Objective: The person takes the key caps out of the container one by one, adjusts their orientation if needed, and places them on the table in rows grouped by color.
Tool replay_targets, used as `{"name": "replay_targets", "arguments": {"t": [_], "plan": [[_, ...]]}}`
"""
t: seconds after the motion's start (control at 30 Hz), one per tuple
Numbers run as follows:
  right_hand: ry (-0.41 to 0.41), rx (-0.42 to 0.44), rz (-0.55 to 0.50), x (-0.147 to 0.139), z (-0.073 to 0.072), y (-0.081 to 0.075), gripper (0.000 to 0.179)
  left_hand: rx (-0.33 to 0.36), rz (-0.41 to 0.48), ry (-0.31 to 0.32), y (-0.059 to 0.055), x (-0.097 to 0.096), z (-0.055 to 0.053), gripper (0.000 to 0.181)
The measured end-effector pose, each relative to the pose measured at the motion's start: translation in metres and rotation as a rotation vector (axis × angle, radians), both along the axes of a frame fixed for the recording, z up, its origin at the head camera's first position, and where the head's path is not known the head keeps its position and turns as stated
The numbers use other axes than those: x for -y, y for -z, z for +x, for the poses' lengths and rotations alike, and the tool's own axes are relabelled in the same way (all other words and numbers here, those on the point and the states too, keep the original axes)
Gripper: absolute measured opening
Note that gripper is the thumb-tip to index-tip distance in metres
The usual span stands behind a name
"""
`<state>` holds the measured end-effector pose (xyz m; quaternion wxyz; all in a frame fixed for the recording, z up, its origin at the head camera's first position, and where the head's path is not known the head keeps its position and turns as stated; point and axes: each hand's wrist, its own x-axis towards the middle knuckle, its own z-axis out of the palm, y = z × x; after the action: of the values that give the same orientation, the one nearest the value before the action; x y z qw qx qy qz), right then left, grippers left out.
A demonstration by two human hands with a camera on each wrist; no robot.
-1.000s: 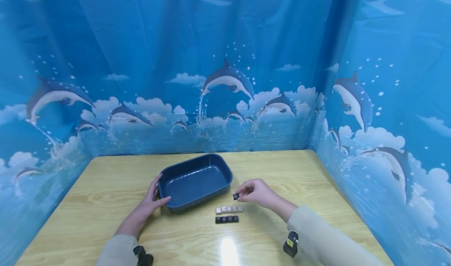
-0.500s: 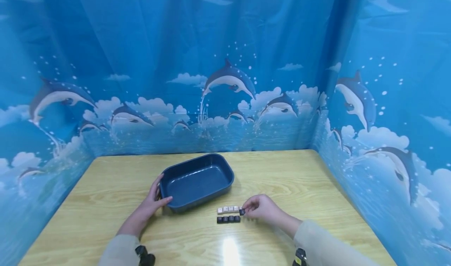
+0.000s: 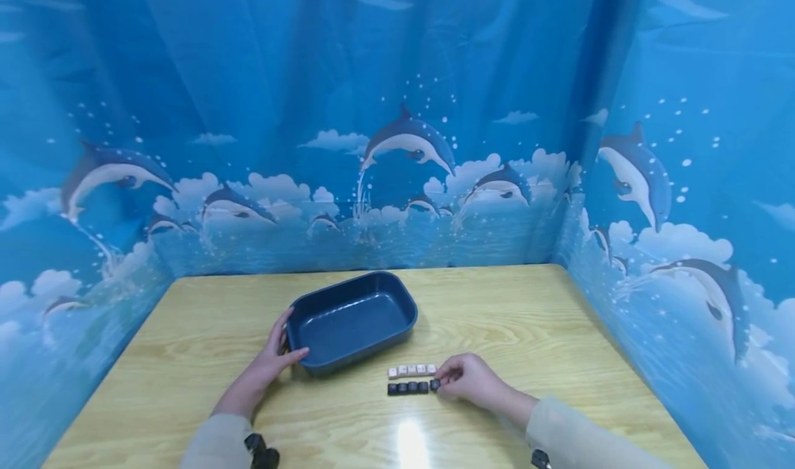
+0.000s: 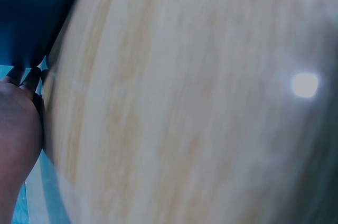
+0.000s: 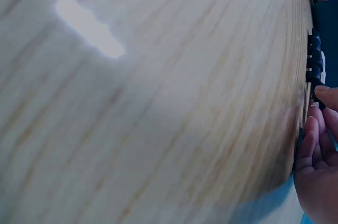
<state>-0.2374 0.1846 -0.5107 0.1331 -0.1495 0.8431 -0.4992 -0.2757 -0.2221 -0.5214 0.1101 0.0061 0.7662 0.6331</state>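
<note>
A dark blue rectangular tray (image 3: 348, 358) sits on the table. My left hand (image 3: 273, 358) grips its left end, thumb at the near corner and fingers along the side; in the left wrist view those fingers partly vanish behind the tray. Right of the tray's near side lie a row of white keycaps (image 3: 411, 370) and, just nearer, a row of black keycaps (image 3: 408, 388). My right hand (image 3: 472, 383) pinches one more black keycap (image 3: 435, 385) at the right end of the black row, a small gap from its neighbour. The thumb partly covers it in the right wrist view.
The light wooden table (image 3: 528, 310) carries all of this. A blue curtain (image 3: 298, 110) printed with dolphins stands along the back and sides. Small black cameras (image 3: 263, 453) are strapped at both wrists.
My right hand has brought its black keycap down toward me, past the white row's right end, to the end of the black row. My left hand keeps its hold on the tray.
</note>
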Motion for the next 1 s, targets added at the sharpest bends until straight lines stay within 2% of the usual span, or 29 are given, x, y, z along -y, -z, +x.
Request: {"name": "replay_targets", "arguments": {"t": [0.67,1.0], "plan": [[-0.030,-0.023,0.045,-0.0009,-0.0026,0.0064,0.021,-0.002,0.019,0.004,-0.0009,-0.0013,-0.0005,0.099],[-0.027,-0.003,0.015,-0.0011,-0.0028,0.0068,0.022,-0.027,0.020,0.015,0.0001,-0.0011,-0.0008,0.097]]}}
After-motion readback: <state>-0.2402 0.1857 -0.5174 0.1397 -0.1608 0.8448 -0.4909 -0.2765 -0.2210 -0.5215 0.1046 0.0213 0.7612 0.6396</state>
